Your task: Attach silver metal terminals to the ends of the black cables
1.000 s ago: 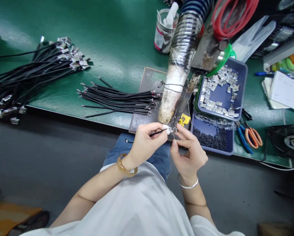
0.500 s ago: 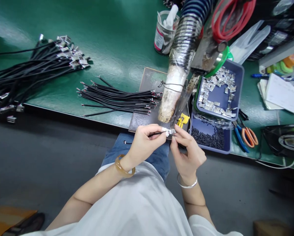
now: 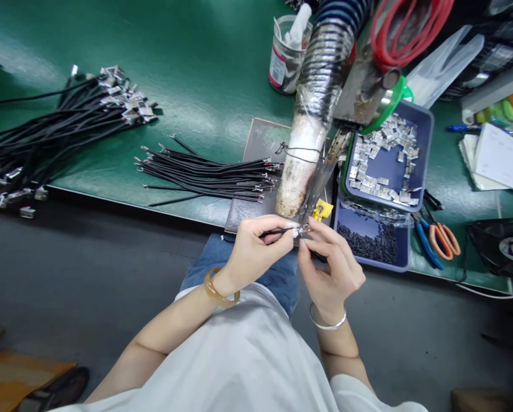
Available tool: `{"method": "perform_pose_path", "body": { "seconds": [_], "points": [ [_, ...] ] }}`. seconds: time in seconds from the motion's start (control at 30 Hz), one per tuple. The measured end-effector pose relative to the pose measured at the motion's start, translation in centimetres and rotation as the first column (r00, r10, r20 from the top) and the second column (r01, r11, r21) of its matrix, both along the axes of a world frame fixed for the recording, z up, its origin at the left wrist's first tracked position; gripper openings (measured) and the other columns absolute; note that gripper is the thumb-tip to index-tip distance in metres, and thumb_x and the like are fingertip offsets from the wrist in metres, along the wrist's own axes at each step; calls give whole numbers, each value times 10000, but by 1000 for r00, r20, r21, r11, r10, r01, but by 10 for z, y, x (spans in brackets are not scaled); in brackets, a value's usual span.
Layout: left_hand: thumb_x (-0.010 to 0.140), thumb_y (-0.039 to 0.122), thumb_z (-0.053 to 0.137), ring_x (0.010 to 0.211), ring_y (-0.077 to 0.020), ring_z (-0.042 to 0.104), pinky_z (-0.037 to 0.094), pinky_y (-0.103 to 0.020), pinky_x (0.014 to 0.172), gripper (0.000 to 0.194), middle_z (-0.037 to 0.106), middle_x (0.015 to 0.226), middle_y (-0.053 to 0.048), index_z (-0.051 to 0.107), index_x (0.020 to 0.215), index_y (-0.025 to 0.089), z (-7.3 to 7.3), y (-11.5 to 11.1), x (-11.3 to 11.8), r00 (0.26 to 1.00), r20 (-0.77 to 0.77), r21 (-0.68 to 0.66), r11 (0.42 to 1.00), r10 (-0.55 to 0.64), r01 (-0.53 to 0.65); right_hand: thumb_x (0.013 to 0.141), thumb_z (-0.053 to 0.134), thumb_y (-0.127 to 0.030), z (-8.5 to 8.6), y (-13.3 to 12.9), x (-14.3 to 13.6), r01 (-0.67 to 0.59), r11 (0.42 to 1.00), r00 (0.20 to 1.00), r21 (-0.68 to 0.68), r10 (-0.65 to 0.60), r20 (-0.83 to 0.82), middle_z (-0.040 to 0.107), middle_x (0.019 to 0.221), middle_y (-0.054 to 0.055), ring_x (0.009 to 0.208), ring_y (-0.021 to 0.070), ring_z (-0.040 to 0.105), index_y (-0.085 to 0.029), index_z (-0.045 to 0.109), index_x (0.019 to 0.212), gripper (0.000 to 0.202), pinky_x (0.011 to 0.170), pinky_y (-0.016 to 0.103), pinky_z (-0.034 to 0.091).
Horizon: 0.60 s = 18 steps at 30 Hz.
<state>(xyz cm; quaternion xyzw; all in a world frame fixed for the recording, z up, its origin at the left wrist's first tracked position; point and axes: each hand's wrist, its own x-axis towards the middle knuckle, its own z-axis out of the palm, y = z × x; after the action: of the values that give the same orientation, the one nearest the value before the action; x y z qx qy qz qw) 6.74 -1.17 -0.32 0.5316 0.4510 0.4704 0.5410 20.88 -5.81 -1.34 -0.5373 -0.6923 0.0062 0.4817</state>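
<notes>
My left hand (image 3: 262,246) is closed in a pinch on a black cable (image 3: 277,232), with white tape or a finger cover near the fingertips. My right hand (image 3: 331,263) pinches a small silver metal connector (image 3: 304,228) at the cable's end. Both hands meet just over the front edge of a dark board (image 3: 247,212). Right above the connector, the tip of a worn metal tool (image 3: 318,177) points down, beside a hose (image 3: 293,189) with a stained white end. To the left lies a row of black cables (image 3: 205,171) with stripped ends.
A larger bundle of cables with metal plugs (image 3: 125,97) lies at the left. On the right, a blue tray (image 3: 425,143) of connectors sits above a tray of small black pieces (image 3: 368,243). Pliers (image 3: 428,243), orange-handled cutters (image 3: 445,240), a jar (image 3: 277,68) and papers (image 3: 500,157) surround them.
The view has shifted slightly, so the right-hand trays and tools appear further right. My hands stay together, with the connector and cable end a little further right.
</notes>
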Motion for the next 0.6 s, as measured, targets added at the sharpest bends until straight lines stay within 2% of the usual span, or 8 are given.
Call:
{"method": "perform_pose_path", "body": {
  "seconds": [0.17, 0.33, 0.4, 0.47, 0.53, 0.6],
  "points": [
    [746, 167, 658, 475, -49, 397, 310, -162, 444, 132, 618, 575, -12, 765, 719, 95, -1, 0, -2, 998, 15, -112, 992, -57, 59, 834, 701, -39, -5, -3, 4, -19, 1000, 1000, -10, 19, 11, 771, 1103, 74, 938, 161, 760, -195, 633, 939, 200, 834, 275, 637],
    [771, 155, 635, 477, -49, 402, 327, -165, 450, 136, 645, 610, -18, 749, 733, 93, 1, -2, -2, 997, -22, -65, 995, -72, 70, 864, 689, -73, -3, -3, 3, 0, 1000, 1000, -16, 0, 25, 776, 1070, 50, 925, 164, 761, -217, 637, 949, 175, 794, 267, 625],
    [791, 132, 623, 478, -50, 415, 335, -164, 448, 137, 665, 637, -20, 750, 753, 100, 0, -3, -2, 995, -68, 23, 997, -67, 69, 879, 683, -104, -3, -3, 3, 31, 999, 1000, -32, -31, 5, 772, 1068, 50, 908, 169, 761, -221, 626, 950, 148, 766, 270, 619],
    [816, 105, 608, 485, -54, 429, 346, -168, 463, 148, 658, 633, -9, 755, 794, 112, -1, -6, -2, 987, -153, 196, 977, -49, 79, 903, 668, -151, -2, -4, 4, 77, 992, 994, -100, -84, -67, 765, 978, 33, 783, 146, 747, -219, 599, 952, 108, 678, 247, 595],
    [837, 88, 591, 493, -61, 431, 360, -176, 490, 169, 621, 606, 12, 754, 837, 130, -3, -10, -3, 969, -246, 399, 910, -12, 113, 938, 634, -207, -1, -4, 6, 72, 967, 977, -243, -117, -177, 699, 776, -27, 576, 100, 655, -217, 563, 947, 72, 551, 209, 525],
    [836, 85, 579, 510, -68, 439, 381, -181, 517, 172, 593, 603, 21, 741, 855, 140, -4, -14, -6, 957, -289, 512, 846, 5, 151, 967, 596, -245, 1, -4, 9, -9, 927, 951, -375, -108, -289, 576, 642, -82, 458, 70, 531, -220, 536, 929, 75, 471, 186, 447]
  ]
}}
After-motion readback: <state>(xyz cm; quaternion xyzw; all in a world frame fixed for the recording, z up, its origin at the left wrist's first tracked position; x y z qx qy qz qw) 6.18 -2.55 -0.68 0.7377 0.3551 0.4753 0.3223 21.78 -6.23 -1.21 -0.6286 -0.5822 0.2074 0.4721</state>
